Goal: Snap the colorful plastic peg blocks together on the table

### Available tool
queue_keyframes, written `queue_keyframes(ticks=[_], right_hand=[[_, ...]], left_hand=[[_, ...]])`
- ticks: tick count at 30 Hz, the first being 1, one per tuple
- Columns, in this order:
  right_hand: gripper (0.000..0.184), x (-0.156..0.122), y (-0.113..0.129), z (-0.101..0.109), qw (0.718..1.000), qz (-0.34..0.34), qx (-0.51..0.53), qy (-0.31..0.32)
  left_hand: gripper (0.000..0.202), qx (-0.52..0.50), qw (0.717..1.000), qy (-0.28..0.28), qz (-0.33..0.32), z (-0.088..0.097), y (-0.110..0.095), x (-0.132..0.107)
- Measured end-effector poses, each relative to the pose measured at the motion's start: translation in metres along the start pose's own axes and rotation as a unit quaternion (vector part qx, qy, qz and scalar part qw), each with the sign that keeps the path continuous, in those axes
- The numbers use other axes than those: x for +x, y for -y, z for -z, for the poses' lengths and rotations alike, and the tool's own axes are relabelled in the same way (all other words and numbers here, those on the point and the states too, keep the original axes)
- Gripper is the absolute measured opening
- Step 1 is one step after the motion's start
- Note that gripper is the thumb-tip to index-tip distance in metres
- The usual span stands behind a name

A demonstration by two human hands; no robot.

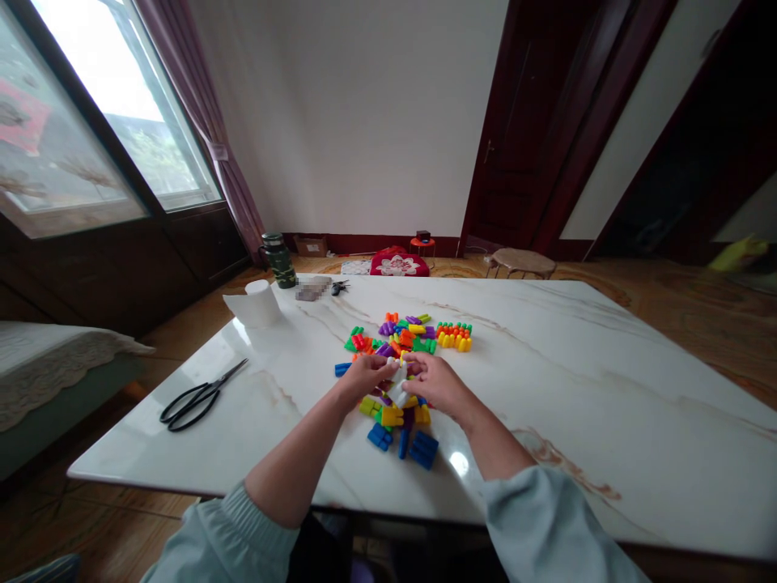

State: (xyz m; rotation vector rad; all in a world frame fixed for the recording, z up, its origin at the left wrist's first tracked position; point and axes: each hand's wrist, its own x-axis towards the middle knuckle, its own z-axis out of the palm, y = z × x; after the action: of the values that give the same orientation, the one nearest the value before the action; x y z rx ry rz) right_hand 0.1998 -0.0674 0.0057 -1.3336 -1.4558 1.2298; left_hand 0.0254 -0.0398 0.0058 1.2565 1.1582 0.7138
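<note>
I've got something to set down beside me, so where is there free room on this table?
The marble table is open right of the plastic building blocks, out to its far edge, and between the blocks and the black scissors. It is crowded around your left hand and right hand, among the blocks.

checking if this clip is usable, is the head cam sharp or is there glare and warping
In the head view, daylight blows out the large glass window at upper left, a bright glare spot sits on the white marble table top, the wide lens bows the table edges, and the left hand and right hand look fairly sharp, without strong motion blur.
</note>
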Motion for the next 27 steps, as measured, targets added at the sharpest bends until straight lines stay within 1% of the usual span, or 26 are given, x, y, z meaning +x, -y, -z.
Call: queue_keyframes(ticks=[2, 4, 7, 11, 14, 16, 17, 19, 20, 23, 25, 27], right_hand=[[0.054, 0.001, 0.000, 0.003, 1.000, -0.003, 0.021, -0.003], [0.050, 0.003, 0.000, 0.008, 0.999, -0.002, 0.031, -0.030], [0.047, 0.004, 0.001, 0.013, 0.997, 0.020, 0.040, -0.065], [0.044, 0.004, 0.006, 0.013, 0.994, 0.079, 0.050, -0.061], [0.042, 0.004, 0.008, 0.009, 0.991, 0.116, 0.040, -0.052], [0.039, 0.004, 0.007, 0.006, 0.989, 0.123, 0.023, -0.075], [0.036, 0.005, 0.006, 0.005, 0.988, 0.116, 0.009, -0.098], [0.027, 0.006, 0.003, 0.003, 0.986, 0.086, -0.021, -0.144], [0.025, 0.006, 0.002, 0.002, 0.985, 0.068, -0.029, -0.158], [0.028, 0.006, 0.000, -0.003, 0.987, 0.033, -0.018, -0.154], [0.029, 0.005, 0.000, -0.006, 0.987, 0.030, -0.013, -0.156], [0.029, 0.004, 0.002, -0.009, 0.984, 0.034, -0.028, -0.171]], left_hand=[[0.037, -0.011, 0.999, -0.038, 0.026, 0.001, 0.000, 0.003], [0.030, -0.028, 0.995, -0.078, 0.048, 0.002, -0.002, 0.005], [0.024, -0.039, 0.994, -0.089, 0.055, 0.003, -0.007, 0.003], [0.029, -0.037, 0.996, -0.055, 0.065, 0.002, -0.011, -0.006], [0.040, -0.036, 0.996, 0.021, 0.080, 0.001, -0.011, -0.009], [0.048, -0.042, 0.995, 0.058, 0.076, 0.000, -0.009, -0.009], [0.051, -0.048, 0.995, 0.059, 0.067, 0.000, -0.009, -0.008], [0.054, -0.065, 0.997, 0.024, 0.041, -0.001, -0.008, -0.007], [0.055, -0.072, 0.997, 0.002, 0.026, -0.001, -0.008, -0.006], [0.056, -0.063, 0.996, -0.055, -0.014, -0.004, -0.007, -0.004], [0.055, -0.038, 0.996, -0.072, -0.035, -0.006, -0.006, -0.003], [0.052, -0.011, 0.994, -0.085, -0.060, -0.008, -0.005, -0.001]])
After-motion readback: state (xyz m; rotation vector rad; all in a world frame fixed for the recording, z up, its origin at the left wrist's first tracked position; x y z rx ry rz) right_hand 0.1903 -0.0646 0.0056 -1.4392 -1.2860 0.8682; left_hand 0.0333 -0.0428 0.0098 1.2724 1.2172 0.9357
